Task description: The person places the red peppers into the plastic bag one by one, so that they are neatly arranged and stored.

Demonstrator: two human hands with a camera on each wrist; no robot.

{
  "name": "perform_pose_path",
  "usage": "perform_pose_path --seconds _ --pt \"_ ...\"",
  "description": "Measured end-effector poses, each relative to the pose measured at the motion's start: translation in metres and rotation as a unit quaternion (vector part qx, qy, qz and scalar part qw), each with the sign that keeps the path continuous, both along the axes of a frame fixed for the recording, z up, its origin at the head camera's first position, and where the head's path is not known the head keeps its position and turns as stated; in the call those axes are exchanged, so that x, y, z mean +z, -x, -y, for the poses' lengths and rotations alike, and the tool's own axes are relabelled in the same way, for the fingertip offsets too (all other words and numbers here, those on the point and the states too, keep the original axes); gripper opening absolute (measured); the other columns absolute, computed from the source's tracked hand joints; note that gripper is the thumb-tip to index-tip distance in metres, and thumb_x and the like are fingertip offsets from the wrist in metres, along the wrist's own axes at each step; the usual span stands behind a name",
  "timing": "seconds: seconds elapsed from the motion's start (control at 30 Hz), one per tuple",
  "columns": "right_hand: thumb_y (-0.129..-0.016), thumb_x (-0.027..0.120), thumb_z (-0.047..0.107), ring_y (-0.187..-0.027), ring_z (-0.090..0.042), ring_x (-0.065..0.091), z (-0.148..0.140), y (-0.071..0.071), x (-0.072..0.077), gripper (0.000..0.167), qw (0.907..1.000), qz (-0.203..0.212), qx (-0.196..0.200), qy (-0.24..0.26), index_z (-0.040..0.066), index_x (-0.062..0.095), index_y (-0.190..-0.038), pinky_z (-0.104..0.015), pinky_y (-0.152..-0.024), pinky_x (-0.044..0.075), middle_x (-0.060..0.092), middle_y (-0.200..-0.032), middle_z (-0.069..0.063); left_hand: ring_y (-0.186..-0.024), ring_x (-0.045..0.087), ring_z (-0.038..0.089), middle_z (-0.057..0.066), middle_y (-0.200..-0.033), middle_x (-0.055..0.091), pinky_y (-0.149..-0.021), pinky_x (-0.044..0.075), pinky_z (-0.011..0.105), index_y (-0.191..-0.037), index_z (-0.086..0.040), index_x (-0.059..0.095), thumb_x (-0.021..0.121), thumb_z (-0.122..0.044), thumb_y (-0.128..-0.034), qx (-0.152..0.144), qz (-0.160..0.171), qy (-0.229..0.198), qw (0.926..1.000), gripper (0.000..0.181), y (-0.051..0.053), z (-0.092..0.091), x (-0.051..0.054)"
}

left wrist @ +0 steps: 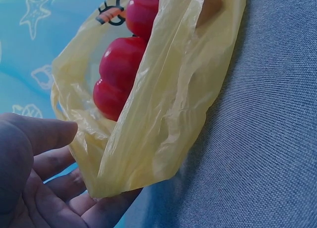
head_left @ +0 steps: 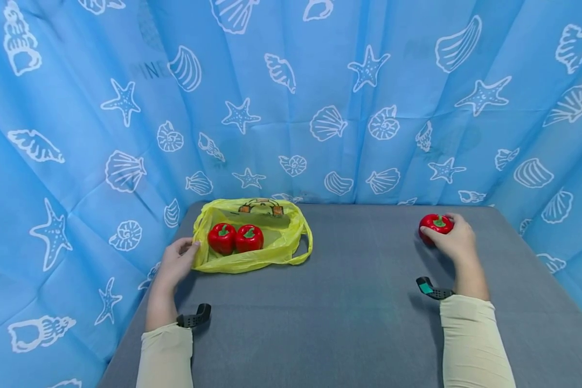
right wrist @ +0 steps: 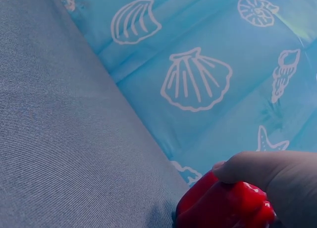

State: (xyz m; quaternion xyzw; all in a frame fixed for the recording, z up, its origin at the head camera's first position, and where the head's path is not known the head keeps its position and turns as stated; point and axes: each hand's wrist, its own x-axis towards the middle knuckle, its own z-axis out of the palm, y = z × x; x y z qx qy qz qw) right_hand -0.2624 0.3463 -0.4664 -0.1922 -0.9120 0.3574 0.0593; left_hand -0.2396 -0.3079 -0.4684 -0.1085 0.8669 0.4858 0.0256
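Note:
On the left of the table, a yellow plastic bag (head_left: 283, 253) lies with its mouth spread wide. Two red bell peppers (head_left: 221, 238) with green stems sit side by side inside it. My left hand (head_left: 177, 263) holds the bag's left edge; in the left wrist view the thumb (left wrist: 57, 134) is at the rim and the other fingers go behind and under the plastic. Far to the right, my right hand (head_left: 458, 237) grips a third red bell pepper (head_left: 434, 222) from its right side. The right wrist view shows the thumb (right wrist: 247, 168) over that pepper (right wrist: 218, 203); its other fingers are hidden.
A grey cloth-covered table (head_left: 339, 307) stretches between the hands. Blue curtains (head_left: 291, 108) with white seashell and starfish prints hang along its back and sides. Each wrist wears a black camera mount, the left one (head_left: 194, 317) and the right one (head_left: 434, 290).

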Motion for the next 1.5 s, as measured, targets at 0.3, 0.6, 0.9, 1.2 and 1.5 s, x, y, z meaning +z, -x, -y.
perform_pose_path --seconds 0.3,0.6,0.9,1.2,1.5 --pt "-0.1 0.072 0.033 -0.143 -0.061 0.033 0.003 0.0 0.002 0.09 1.0 0.003 0.006 0.002 -0.004 0.022 -0.164 -0.074 -0.104 0.049 0.031 -0.16 -0.04 -0.137 0.052 0.037 0.024 -0.149 0.054 -0.107 0.049 0.05 -0.152 -0.002 0.052 0.047 -0.043 -0.1131 0.0 -0.003 0.006 1.0 0.057 -0.001 0.0 -0.001" --pt "-0.098 0.075 0.032 -0.141 -0.06 0.035 0.011 0.001 0.002 0.088 0.9995 -0.007 0.029 0.001 -0.004 0.026 -0.163 -0.073 -0.101 0.051 0.035 -0.158 -0.04 -0.138 0.052 0.038 0.024 -0.149 0.054 -0.11 0.049 0.053 -0.151 -0.001 0.052 0.047 -0.042 -0.1132 0.008 -0.004 0.005 0.9999 0.056 0.0 -0.001 0.0" --pt "-0.098 0.075 0.039 -0.14 -0.06 0.037 0.023 0.005 0.003 0.089 0.9985 -0.012 0.054 0.007 -0.002 0.03 -0.162 -0.073 -0.103 0.05 0.037 -0.157 -0.039 -0.137 0.053 0.038 0.024 -0.148 0.055 -0.108 0.05 0.052 -0.151 -0.002 0.053 0.047 -0.043 -0.1128 0.004 -0.005 0.007 1.0 0.057 0.0 0.0 -0.001" --pt "-0.097 0.076 0.039 -0.14 -0.059 0.037 0.042 0.007 0.008 0.088 0.9955 -0.027 0.09 0.016 0.0 0.032 -0.162 -0.072 -0.104 0.05 0.037 -0.158 -0.038 -0.136 0.053 0.037 0.024 -0.147 0.055 -0.107 0.05 0.05 -0.151 -0.001 0.053 0.048 -0.042 -0.1128 0.003 -0.007 0.005 1.0 0.056 0.0 0.0 -0.001" --pt "-0.096 0.079 0.038 -0.14 -0.056 0.039 0.066 0.01 0.012 0.089 0.991 -0.035 0.126 0.03 0.002 0.032 -0.163 -0.07 -0.104 0.051 0.037 -0.159 -0.035 -0.138 0.051 0.039 0.025 -0.148 0.054 -0.109 0.049 0.052 -0.151 -0.001 0.052 0.048 -0.041 -0.1128 -0.001 -0.007 0.003 1.0 0.056 -0.001 0.0 0.001"
